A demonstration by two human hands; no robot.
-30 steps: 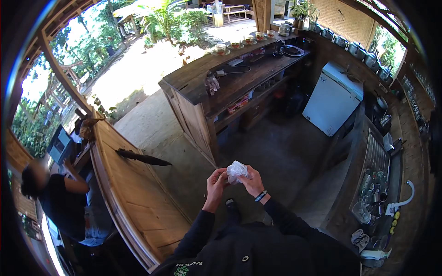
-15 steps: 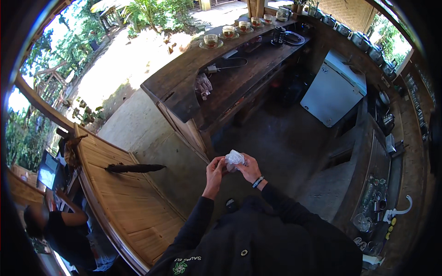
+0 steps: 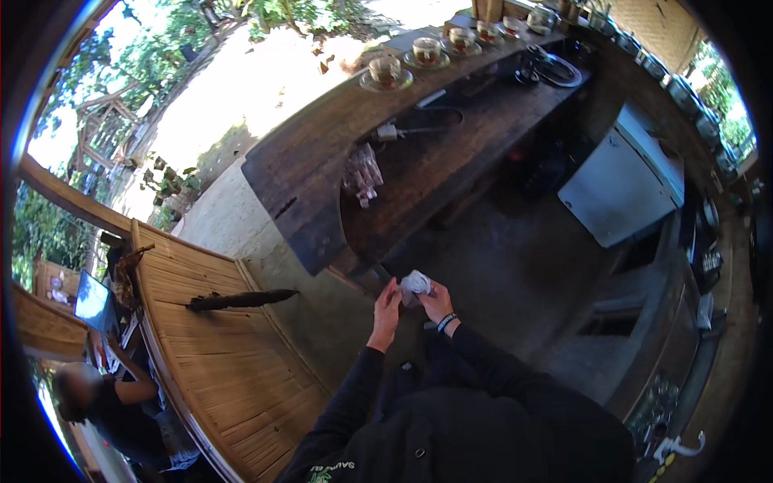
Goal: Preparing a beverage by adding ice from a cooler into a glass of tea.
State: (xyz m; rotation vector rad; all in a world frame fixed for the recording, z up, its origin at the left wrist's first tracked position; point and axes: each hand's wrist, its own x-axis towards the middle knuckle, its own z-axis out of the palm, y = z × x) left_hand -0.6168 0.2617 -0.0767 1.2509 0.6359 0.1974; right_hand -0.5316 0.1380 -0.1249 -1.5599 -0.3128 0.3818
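Note:
A small crumpled piece of whitish, see-through plastic wrap (image 3: 415, 282) is held up between both hands in front of my body. My right hand (image 3: 436, 304) grips it from the right with thumb and fingers; a dark beaded bracelet is on that wrist. My left hand (image 3: 386, 315) pinches its left edge, fingers pointing up. Just beyond the hands is the near end of a dark wooden counter (image 3: 296, 193). On its lower shelf lies a bundle of small clear-wrapped packets (image 3: 364, 173).
Several glass cups of reddish drink on saucers, one a near cup (image 3: 384, 72), line the counter's outer edge. A white plug block (image 3: 388, 131) sits by the packets. Right stands a pale chest freezer (image 3: 616, 183). Left, beyond a bamboo partition (image 3: 241, 354), a person (image 3: 121, 414) faces a screen (image 3: 94, 302).
The counter's end and packets appear larger and closer, and the freezer has shifted right and down in view. Both hands still hold the plastic, now slightly farther right in view.

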